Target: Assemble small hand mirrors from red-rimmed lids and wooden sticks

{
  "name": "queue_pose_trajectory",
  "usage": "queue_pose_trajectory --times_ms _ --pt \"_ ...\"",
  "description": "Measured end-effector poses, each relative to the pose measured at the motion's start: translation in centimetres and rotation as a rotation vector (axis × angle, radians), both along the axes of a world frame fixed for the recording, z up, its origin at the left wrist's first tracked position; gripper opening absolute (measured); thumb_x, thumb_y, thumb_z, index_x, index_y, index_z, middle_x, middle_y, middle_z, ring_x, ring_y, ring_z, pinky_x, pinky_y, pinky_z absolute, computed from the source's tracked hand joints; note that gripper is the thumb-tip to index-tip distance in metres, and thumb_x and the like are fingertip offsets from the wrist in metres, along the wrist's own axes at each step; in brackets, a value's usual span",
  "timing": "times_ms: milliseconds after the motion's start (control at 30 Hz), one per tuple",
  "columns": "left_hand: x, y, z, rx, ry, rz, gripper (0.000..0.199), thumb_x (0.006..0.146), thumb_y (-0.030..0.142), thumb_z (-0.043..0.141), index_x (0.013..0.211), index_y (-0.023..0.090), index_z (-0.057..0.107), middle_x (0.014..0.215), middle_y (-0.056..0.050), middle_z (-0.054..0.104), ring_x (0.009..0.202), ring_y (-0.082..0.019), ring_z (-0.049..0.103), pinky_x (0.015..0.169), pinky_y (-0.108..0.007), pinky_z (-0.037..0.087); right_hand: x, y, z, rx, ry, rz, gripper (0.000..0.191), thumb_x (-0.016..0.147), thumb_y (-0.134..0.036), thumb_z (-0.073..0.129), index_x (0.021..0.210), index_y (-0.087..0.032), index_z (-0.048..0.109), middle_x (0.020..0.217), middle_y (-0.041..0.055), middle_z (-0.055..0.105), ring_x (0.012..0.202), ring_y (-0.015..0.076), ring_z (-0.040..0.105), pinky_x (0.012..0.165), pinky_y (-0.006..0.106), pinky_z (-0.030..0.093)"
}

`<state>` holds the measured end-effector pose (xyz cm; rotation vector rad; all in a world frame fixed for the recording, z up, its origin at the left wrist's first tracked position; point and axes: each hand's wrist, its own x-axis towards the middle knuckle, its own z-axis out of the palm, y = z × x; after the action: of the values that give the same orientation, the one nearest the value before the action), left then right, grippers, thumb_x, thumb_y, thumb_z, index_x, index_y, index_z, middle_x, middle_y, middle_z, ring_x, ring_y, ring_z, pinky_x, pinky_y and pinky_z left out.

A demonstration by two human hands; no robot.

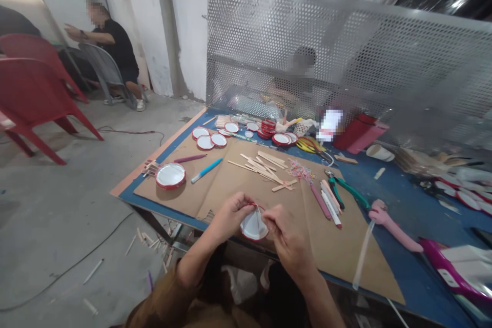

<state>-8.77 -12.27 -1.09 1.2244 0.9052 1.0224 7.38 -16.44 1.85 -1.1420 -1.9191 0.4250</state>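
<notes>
My left hand (230, 216) and my right hand (287, 238) hold a round white disc with a red rim (253, 226) up over the near edge of a brown cardboard sheet (226, 184). A thin red strand loops over the disc's top edge, and my fingertips pinch near it. Several similar red-rimmed discs (205, 142) lie at the far left of the sheet. Wooden craft sticks (265, 168) lie in a loose pile ahead of my hands. Green-handled pliers (348, 192) lie to the right.
The sheet lies on a blue-topped table (388, 225) with a drop at its near edge. A perforated metal screen (292, 46) rises behind it. A seated person (115, 46) and red plastic chairs (34, 92) are at left. Loose sticks litter the concrete floor (69, 225).
</notes>
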Motion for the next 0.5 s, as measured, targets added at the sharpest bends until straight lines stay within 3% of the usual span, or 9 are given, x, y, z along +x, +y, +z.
queue_pose_trajectory --times_ms 167,400,500 --pt "0.3 -0.4 0.1 0.108 0.155 0.046 0.007 0.08 0.024 0.056 0.08 0.018 0.06 0.072 0.001 0.061 0.072 -0.014 0.056 0.069 -0.025 0.043 0.5 -1.6 -2.0 0.182 -0.175 -0.143 0.014 0.094 -0.018 0.047 0.091 -0.023 0.06 0.078 0.0035 0.065 0.071 0.016 0.064 0.064 0.025 0.049" --pt "0.3 -0.9 0.9 0.113 0.281 0.069 0.007 0.081 0.021 0.052 0.079 0.019 0.059 0.077 0.0 0.064 0.077 -0.015 0.058 0.074 -0.025 0.044 0.3 -2.7 -3.8 0.232 -0.192 -0.354 0.021 0.098 -0.026 0.041 0.089 -0.021 0.06 0.072 0.0019 0.066 0.06 0.0139 0.064 0.055 0.021 0.048" --pt "0.4 -0.8 0.7 0.085 0.275 0.106 0.007 0.082 0.021 0.052 0.08 0.019 0.058 0.078 0.0 0.064 0.078 -0.015 0.058 0.072 -0.024 0.044 0.5 -3.1 -4.1 0.215 -0.221 -0.365 0.023 0.098 -0.028 0.041 0.09 -0.02 0.061 0.071 0.0024 0.069 0.058 0.0144 0.066 0.053 0.021 0.048"
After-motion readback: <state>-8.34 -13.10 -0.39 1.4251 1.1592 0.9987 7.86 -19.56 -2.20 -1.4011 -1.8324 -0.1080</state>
